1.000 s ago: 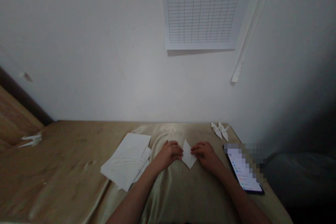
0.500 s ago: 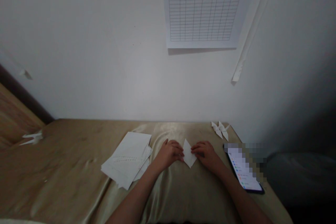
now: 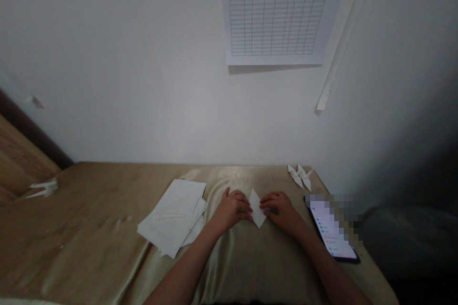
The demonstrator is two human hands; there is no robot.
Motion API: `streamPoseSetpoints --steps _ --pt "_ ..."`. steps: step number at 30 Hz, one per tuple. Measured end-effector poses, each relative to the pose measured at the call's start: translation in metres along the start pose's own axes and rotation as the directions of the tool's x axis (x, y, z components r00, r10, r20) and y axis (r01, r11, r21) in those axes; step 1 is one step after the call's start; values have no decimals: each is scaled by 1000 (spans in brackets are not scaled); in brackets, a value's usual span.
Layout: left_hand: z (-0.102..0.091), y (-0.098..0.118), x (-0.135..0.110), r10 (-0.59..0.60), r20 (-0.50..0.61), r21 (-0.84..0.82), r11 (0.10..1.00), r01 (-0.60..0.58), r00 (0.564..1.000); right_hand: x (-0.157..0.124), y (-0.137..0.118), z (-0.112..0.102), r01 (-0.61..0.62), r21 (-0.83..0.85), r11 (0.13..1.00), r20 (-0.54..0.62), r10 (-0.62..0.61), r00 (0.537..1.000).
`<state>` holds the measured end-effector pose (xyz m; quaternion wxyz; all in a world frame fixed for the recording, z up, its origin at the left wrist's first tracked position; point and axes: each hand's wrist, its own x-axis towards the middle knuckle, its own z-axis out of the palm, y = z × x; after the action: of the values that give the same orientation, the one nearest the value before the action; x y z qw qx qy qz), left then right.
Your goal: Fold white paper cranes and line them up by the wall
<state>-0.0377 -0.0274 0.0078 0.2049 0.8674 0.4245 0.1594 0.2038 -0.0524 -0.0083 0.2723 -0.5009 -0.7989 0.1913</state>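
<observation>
A small white folded paper (image 3: 256, 209), diamond-shaped with a point at the top and bottom, lies on the cloth between my hands. Along its left edge, the bent fingers and thumb of my left hand (image 3: 235, 207) grip it. On the opposite edge, my right hand (image 3: 279, 206) has its curled fingers and thumb closed on the paper. The fingertips cover both side corners of the diamond.
A stack of white paper sheets (image 3: 175, 217) lies left of my left forearm. At the right edge are a lit phone (image 3: 334, 238) and folded paper pieces (image 3: 299, 176). White scraps (image 3: 45, 188) lie far left. A printed table sheet (image 3: 275, 19) hangs on the wall behind.
Both hands have closed in slightly on the folded paper, their fingertips and thumbs covering more of its sides. Everything else stays in place.
</observation>
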Motion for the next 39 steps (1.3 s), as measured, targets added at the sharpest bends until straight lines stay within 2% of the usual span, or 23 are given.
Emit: streamPoseSetpoints --steps 9,18,27,33,39 --pt "4 1 -2 -75 -47 -87 994 71 996 -5 -10 -12 22 -23 999 124 -19 992" --pt "4 -1 0 -122 -31 -90 989 119 992 -4 -4 -14 61 -27 998 177 -56 983" --pt "3 -1 0 -127 -26 -114 986 123 992 -2 -3 -6 130 -33 991 77 -127 989" --pt "0 0 -2 -118 -18 -125 985 115 993 -1 -1 0 73 58 996 15 -74 997" --pt "-1 4 -8 -73 -6 -62 995 73 997 -4 3 0 21 78 997 9 -22 1000"
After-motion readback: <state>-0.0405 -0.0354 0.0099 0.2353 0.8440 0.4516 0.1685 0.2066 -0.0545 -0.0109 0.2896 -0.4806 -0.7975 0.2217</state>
